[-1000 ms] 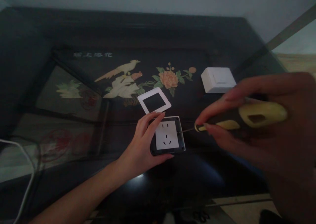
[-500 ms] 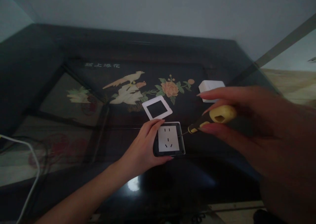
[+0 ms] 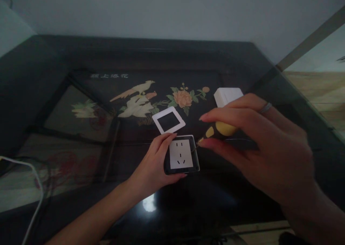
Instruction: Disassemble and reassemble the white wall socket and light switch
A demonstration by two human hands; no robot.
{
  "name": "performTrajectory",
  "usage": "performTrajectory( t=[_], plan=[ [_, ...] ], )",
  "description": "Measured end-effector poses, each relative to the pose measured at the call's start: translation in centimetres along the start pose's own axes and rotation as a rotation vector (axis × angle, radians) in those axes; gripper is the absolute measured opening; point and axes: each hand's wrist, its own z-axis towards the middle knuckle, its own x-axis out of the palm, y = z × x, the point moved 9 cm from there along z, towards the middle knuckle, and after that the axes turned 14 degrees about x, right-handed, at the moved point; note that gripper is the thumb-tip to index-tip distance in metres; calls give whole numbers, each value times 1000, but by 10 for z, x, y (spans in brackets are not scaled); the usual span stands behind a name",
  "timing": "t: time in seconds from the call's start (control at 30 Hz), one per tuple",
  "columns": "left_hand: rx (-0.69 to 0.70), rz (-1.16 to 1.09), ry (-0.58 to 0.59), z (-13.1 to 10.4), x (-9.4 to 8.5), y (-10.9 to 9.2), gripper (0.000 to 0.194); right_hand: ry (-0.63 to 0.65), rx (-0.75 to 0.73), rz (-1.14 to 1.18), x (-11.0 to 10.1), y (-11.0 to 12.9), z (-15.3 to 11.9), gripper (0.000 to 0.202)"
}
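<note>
- Head view: the left hand (image 3: 154, 163) reaches in from the lower left, thumb and fingers curved around the left side of a wall socket (image 3: 181, 155) at the table's (image 3: 167, 209) near centre.
- The right hand (image 3: 275, 158) comes from the right, its fingers closed narrowly around a yellow-and-black screwdriver (image 3: 225, 128), tip at the socket's right edge.
- A white frame (image 3: 182, 123) lies just beyond the socket.

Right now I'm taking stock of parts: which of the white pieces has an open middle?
The flat frame, just beyond the socket: dark tabletop shows through it. The socket has a slotted face; the white box shows a closed top.
</note>
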Motion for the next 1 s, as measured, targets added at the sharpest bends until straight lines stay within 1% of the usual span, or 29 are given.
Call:
performTrajectory(
  t=[0.07,0.1,0.17,0.23,0.3,0.33,0.4,0.47,0.5,0.53,0.57,0.63,0.7,0.77,0.8,0.87,0.93,1.0],
  plan=[
    [-6,-2,4,0,0,1,92,8,42,26,1,-4,2,29],
    [-9,-5,6,1,1,1,92,35,58,60,0,-5,2,34],
    [-12,-15,10,1,1,2,93,127,75,138,1,-8,2,39],
    [-5,-18,9,1,1,1,94,214,63,165,3,-9,0,38],
    [3,-17,3,2,1,1,94,246,30,122,5,-8,-2,36],
    [7,-18,0,2,1,1,94,223,7,92,4,-7,-3,34],
    [12,-20,-5,1,1,1,93,122,-25,32,1,-3,-2,31],
    [20,-19,-7,1,0,0,93,-3,-10,-24,-4,0,-1,27],
    [22,-17,-7,1,0,0,93,-38,16,-47,-5,-1,0,23],
    [23,-15,-7,1,0,0,93,-43,46,-63,-6,-2,1,21],
    [25,-13,-5,0,0,0,93,-29,68,-60,-6,-3,1,23],
    [30,-14,4,0,1,0,92,49,80,-3,-5,-4,1,31],
    [37,-19,9,0,1,-1,91,135,64,73,-3,-5,1,35],
    [52,-17,2,0,1,-3,91,180,26,105,-1,-3,0,34],
    [60,-11,-5,1,0,-4,91,173,4,95,0,-2,-1,32],
    [78,7,-21,1,-2,-7,93,85,-38,41,-2,3,-1,27],
    [91,24,-32,1,-4,-9,96,-14,-37,-54,-4,6,-1,24],
    [94,28,-31,1,-4,-10,96,-65,-17,-106,-6,7,-1,23]
  ],
)
